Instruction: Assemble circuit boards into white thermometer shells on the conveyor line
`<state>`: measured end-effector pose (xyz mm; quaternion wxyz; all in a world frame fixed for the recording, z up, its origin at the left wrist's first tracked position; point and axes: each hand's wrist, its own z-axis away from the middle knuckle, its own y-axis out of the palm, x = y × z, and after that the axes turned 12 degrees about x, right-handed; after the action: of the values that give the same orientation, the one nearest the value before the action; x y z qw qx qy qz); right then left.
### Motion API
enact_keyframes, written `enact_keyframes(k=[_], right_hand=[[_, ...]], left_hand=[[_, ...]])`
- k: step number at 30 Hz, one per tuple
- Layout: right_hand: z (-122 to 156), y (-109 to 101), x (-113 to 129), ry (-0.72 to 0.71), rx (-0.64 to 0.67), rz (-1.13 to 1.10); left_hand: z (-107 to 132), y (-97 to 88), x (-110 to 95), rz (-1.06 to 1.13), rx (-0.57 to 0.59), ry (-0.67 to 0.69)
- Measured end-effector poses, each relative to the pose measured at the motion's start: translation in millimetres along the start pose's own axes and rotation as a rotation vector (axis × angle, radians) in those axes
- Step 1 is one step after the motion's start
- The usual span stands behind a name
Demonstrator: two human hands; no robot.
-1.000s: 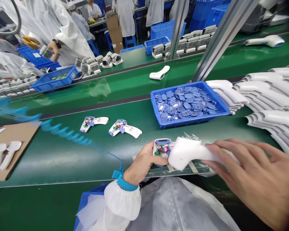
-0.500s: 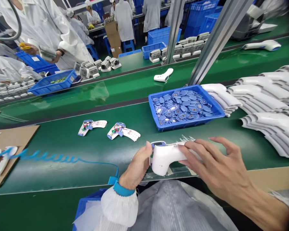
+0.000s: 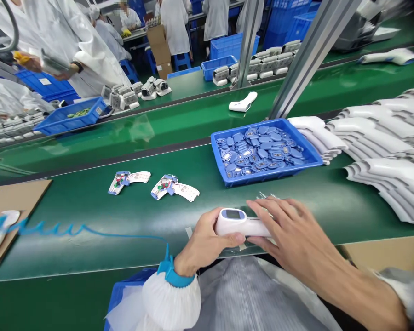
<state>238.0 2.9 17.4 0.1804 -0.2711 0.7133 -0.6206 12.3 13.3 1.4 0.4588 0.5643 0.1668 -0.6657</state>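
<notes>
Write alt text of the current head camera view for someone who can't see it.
A person's left hand holds the wider end of a white handheld device with a dark screen, the right hand at its handle. On the green work surface lie two open housings with exposed wiring, a blue tray of blue parts and stacked white shells.
</notes>
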Motion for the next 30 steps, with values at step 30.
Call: enact_keyframes(k=[30], right_hand=[[-108.8, 11.7, 64.7, 0.125, -0.549, -0.308]], left_hand=[[7.7, -7.3, -11.0, -1.161, -0.29, 0.119]])
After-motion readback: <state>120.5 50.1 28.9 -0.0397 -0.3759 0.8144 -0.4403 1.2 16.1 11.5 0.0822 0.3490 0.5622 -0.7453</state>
